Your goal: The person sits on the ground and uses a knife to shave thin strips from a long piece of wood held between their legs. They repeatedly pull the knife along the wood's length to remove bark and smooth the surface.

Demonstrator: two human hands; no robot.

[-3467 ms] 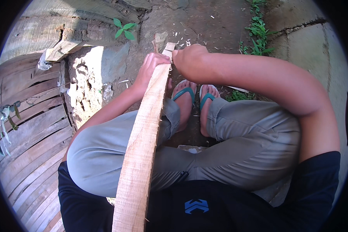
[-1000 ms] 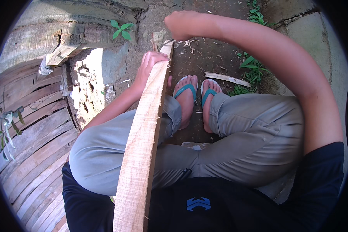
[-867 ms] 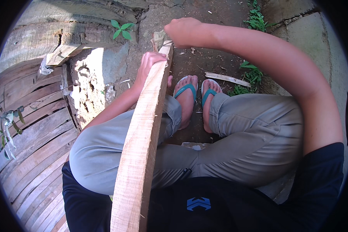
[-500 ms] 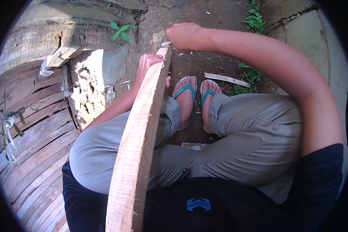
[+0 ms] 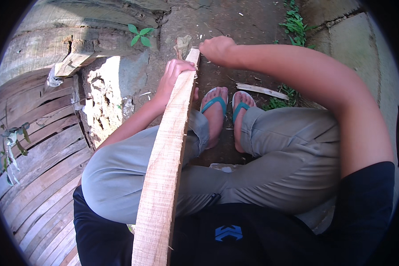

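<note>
A long pale wooden beam (image 5: 167, 146) slants from my lap over my left thigh, its far end low above the ground between a stone and my feet. My left hand (image 5: 175, 73) wraps around it near that far end, fingers over the top face and thumb tip showing on the right side. Just right of the beam's tip my right hand (image 5: 217, 49) is closed in a fist. What it grips is hidden by the fingers; only a thin sliver shows by the tip. The beam's edges look rough, with small splinters.
My feet in teal-strapped flip-flops (image 5: 215, 106) rest on the dirt ground. A split wood strip (image 5: 261, 91) lies beyond them near green weeds (image 5: 292, 26). Slatted wooden boards (image 5: 44, 177) stand at left, a small leafy plant (image 5: 140, 35) above. Concrete (image 5: 363, 53) edges the right.
The beam has shifted right and rolled, showing more of its top face and less of its side. My left hand moved right with it; my right fist moved slightly right and nearer.
</note>
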